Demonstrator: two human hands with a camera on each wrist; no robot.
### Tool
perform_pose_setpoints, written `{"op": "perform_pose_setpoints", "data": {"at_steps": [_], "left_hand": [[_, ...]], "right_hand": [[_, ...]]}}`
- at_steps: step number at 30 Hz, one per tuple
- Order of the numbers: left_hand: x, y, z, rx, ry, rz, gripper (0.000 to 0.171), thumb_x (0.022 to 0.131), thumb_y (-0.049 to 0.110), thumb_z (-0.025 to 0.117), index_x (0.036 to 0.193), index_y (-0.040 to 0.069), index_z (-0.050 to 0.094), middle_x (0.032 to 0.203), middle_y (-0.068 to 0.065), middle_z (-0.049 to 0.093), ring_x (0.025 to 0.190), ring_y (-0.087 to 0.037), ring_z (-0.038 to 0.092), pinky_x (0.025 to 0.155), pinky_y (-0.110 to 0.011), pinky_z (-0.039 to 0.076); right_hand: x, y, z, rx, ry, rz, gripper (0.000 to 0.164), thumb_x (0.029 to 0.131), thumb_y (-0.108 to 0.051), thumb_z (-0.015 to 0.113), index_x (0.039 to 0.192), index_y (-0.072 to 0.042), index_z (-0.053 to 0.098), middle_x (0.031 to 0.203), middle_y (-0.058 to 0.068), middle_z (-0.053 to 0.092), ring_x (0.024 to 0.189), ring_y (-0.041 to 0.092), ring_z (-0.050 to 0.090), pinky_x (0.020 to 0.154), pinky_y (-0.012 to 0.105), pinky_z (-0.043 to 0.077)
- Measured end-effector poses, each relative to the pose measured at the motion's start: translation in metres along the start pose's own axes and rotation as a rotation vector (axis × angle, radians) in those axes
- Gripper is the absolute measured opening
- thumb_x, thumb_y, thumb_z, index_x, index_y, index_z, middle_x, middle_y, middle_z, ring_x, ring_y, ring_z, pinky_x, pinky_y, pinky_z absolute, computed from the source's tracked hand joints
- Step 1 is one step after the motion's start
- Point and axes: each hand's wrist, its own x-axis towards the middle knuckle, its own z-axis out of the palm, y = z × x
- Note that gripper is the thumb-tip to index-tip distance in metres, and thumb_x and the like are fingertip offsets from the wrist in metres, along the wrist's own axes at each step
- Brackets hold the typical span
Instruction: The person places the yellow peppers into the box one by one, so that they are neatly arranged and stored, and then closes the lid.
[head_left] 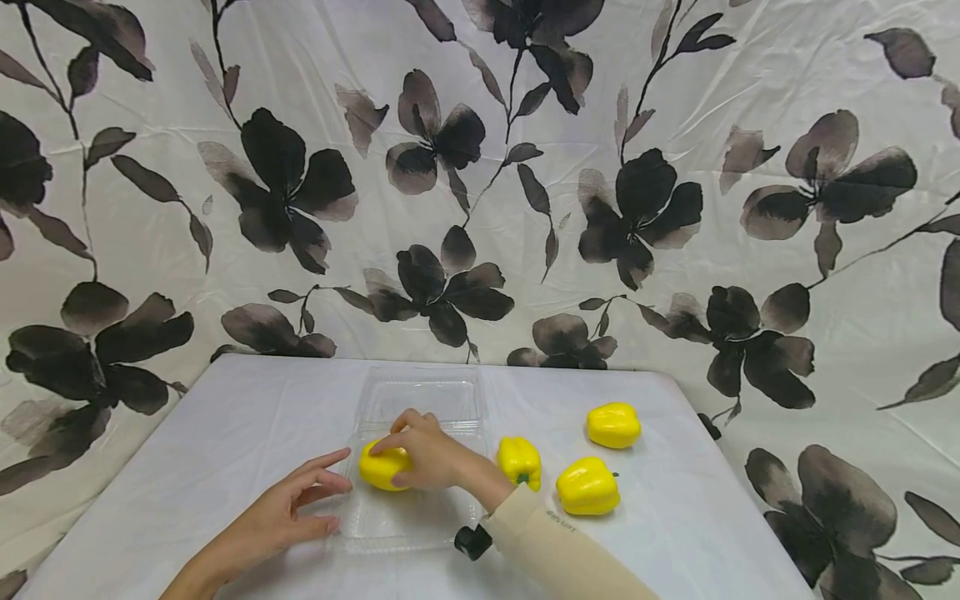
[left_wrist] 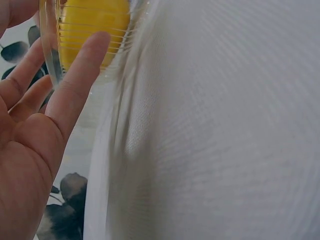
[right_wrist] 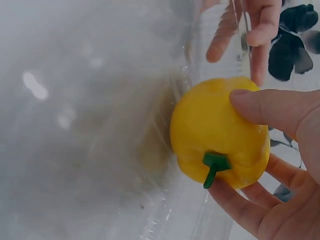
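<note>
Right hand [head_left: 429,454] is grasping a glossy yellow bell pepper [head_left: 381,469] inside a clear rectangular plastic container [head_left: 420,527] on the white cloth-covered surface [head_left: 225,442], left hand [head_left: 281,512] spreading relaxed, unclenched fingers at its left wall.
</note>
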Motion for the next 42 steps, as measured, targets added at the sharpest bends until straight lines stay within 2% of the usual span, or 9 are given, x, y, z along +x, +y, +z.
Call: {"op": "perform_pose_setpoints", "data": {"at_steps": [7,19,31,42], "left_hand": [[0.0,0.0,0.0,-0.001,0.001,-0.007,0.041,0.096,0.015,0.08,0.131,0.002,0.063,0.173,-0.022,0.021,0.126,0.016,0.052,0.105,-0.011,0.046],[0.0,0.001,0.0,0.01,0.005,-0.009,0.04,0.096,0.015,0.08,0.13,0.002,0.063,0.173,-0.024,0.021,0.125,0.016,0.052,0.105,-0.011,0.046],[0.0,0.001,0.0,0.006,0.008,0.017,0.04,0.096,0.013,0.08,0.13,0.001,0.063,0.173,-0.025,0.021,0.127,0.014,0.053,0.106,-0.013,0.047],[0.0,0.001,0.0,0.014,0.014,0.001,0.039,0.096,0.016,0.08,0.13,0.003,0.064,0.173,-0.023,0.022,0.126,0.015,0.052,0.105,-0.012,0.047]], "right_hand": [[0.001,-0.004,0.003,0.014,0.008,0.036,0.045,0.093,-0.019,0.084,0.136,-0.029,0.074,0.134,0.003,0.054,0.107,0.018,0.044,0.087,0.02,0.043],[0.003,-0.008,0.004,-0.023,0.012,0.04,0.045,0.093,-0.019,0.084,0.135,-0.03,0.075,0.135,0.002,0.056,0.109,0.02,0.046,0.087,0.02,0.044],[0.001,-0.011,0.003,-0.031,0.012,0.05,0.044,0.094,-0.019,0.084,0.135,-0.031,0.075,0.14,0.003,0.056,0.114,0.021,0.047,0.092,0.021,0.048],[0.001,-0.008,0.001,-0.041,0.014,0.033,0.045,0.093,-0.022,0.085,0.135,-0.031,0.074,0.144,0.003,0.055,0.119,0.022,0.047,0.096,0.024,0.05]]}}
